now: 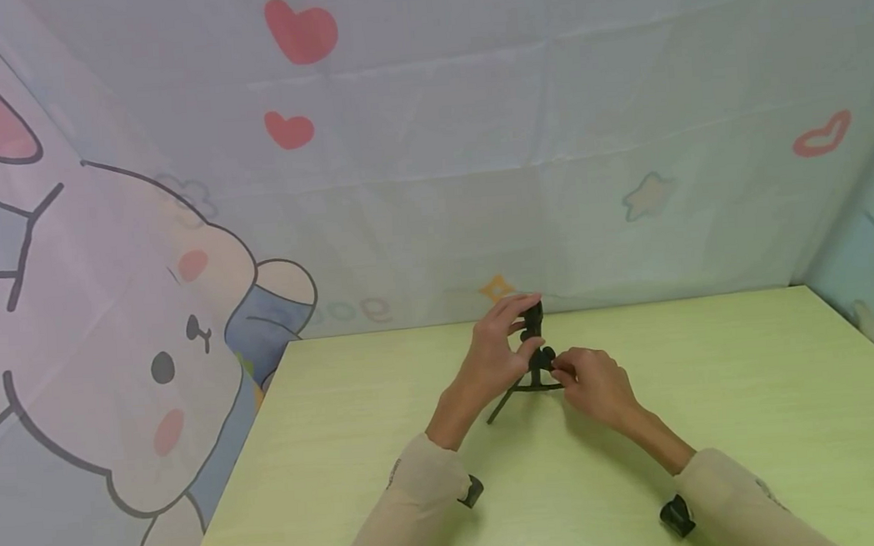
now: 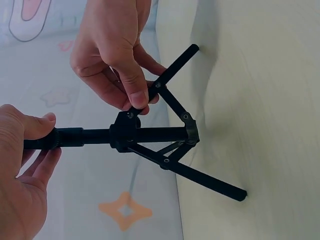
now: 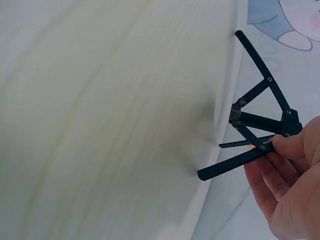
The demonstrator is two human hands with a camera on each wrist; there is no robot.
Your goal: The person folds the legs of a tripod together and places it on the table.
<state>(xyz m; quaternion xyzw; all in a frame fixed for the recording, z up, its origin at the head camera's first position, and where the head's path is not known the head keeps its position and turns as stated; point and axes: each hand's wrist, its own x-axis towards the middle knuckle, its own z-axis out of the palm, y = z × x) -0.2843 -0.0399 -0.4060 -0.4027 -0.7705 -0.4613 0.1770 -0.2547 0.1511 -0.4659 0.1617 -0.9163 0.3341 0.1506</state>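
Observation:
A small black tripod [image 1: 537, 377] stands near the back of the table with its legs spread. My left hand [image 1: 493, 349] holds its upper post between thumb and fingers; in the left wrist view the post [image 2: 95, 136] runs out of that hand toward the leg hub [image 2: 122, 132]. With thumb and fingertips my right hand [image 1: 600, 387] pinches one leg [image 3: 232, 162] close to the hub. Hinged braces [image 2: 173, 102] join the legs to the lower end of the centre column [image 2: 160, 134]. The post's top is partly hidden by the left hand.
The pale yellow-green table [image 1: 357, 445] ends at a cloth backdrop [image 1: 434, 223] just behind the tripod. A printed rabbit [image 1: 148, 341] covers the cloth at left. Each sleeve has a black wrist piece [image 1: 677, 515] at its cuff.

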